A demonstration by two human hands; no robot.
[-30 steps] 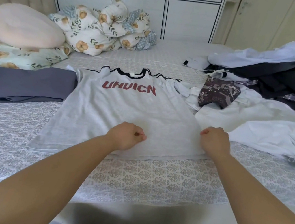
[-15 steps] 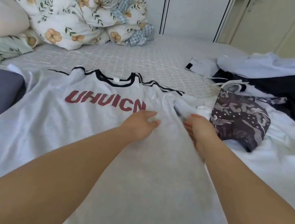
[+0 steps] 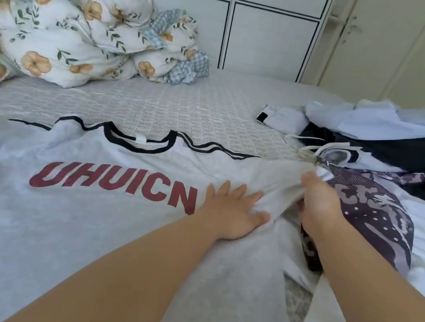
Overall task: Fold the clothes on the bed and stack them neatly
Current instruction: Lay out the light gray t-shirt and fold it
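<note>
T-shirt (image 3: pixel 87 225) lies spread face up on the bed (image 3: pixel 172 106), not yet folded, with its collar toward the flowered quilt (image 3: pixel 72 40). Your left hand (image 3: pixel 231 212) presses flat on it, fingers spread, just right of the red lettering. Your right hand (image 3: pixel 316 208) grips the sleeve at the shirt's right edge, bunching the cloth. Right of the shirt, the patterned shorts (image 3: pixel 373 213) and a heap of clothes (image 3: pixel 400 138) wait unfolded; I'd judge you're barely started, with no stack in view.

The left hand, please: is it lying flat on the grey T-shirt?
Yes, the left hand lies flat, fingers spread, on the grey T-shirt beside its red lettering.
</note>
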